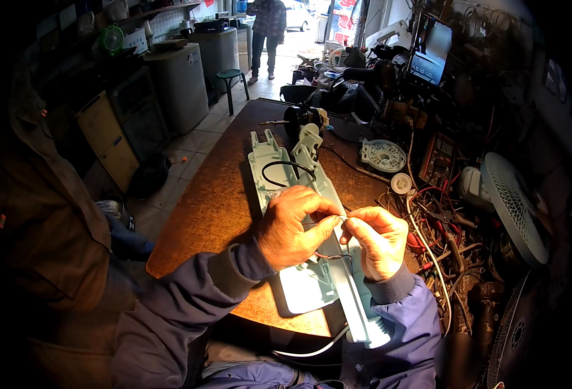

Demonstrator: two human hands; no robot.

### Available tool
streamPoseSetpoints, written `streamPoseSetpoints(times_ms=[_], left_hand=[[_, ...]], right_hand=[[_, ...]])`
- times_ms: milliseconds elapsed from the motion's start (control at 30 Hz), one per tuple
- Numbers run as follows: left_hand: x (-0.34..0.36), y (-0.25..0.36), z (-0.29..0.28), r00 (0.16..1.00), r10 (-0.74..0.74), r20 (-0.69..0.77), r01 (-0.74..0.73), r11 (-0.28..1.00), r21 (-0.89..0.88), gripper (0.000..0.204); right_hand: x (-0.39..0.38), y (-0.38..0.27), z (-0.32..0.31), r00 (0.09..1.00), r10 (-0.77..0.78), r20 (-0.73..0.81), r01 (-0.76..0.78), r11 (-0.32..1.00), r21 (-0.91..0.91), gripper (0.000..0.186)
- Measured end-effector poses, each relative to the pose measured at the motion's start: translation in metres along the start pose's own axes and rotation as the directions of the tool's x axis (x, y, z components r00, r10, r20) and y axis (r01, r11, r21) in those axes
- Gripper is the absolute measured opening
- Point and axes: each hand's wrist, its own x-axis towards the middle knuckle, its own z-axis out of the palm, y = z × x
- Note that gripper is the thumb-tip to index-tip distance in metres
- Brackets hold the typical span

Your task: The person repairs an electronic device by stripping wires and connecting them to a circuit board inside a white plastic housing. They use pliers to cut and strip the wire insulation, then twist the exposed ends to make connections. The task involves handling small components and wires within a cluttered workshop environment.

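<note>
Pinching a thin pale strand point(343, 218), both hands point(292, 227) point(380, 244) closed on it; below, pale-green plastic housing point(306, 293)

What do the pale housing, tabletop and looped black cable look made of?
Pale housing: probably moulded plastic, satin; ribs and rounded edges. Tabletop: likely wood or board, worn; mottled brown surface. Looped black cable: rubber or plastic sheath; smooth, flexed curve.

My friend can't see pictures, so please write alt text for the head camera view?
The left hand and right hand pinch something thin and pale between their fingers above mint-green plastic parts on a brown table. Tangled wires crowd the right side; a person stands in the background.
</note>
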Motion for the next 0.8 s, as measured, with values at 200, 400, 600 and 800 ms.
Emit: streamPoseSetpoints(times_ms=[200, 400, 600, 800], left_hand=[[0.001, 0.0, 0.002, 0.999, -0.002, -0.038, 0.001, 1.0, -0.03, 0.01], [-0.001, -0.001, 0.001, 0.999, -0.032, 0.004, 0.032, 0.997, -0.07, 0.012], [-0.001, -0.008, 0.006, 0.996, -0.062, -0.062, 0.056, 0.994, -0.097, 0.009], [0.001, 0.0, -0.001, 0.997, 0.005, -0.073, 0.008, 0.983, 0.181, 0.012]], right_hand=[[0.001, 0.002, 0.0, 1.0, -0.015, 0.008, 0.015, 1.0, 0.014, 0.015], [0.002, 0.004, 0.003, 0.999, -0.011, 0.036, 0.012, 1.0, -0.022, 0.021], [0.004, 0.007, 0.001, 0.999, 0.028, -0.024, -0.027, 0.997, 0.067, 0.018], [0.007, 0.012, -0.008, 0.991, 0.136, -0.021, -0.125, 0.953, 0.276, 0.019]])
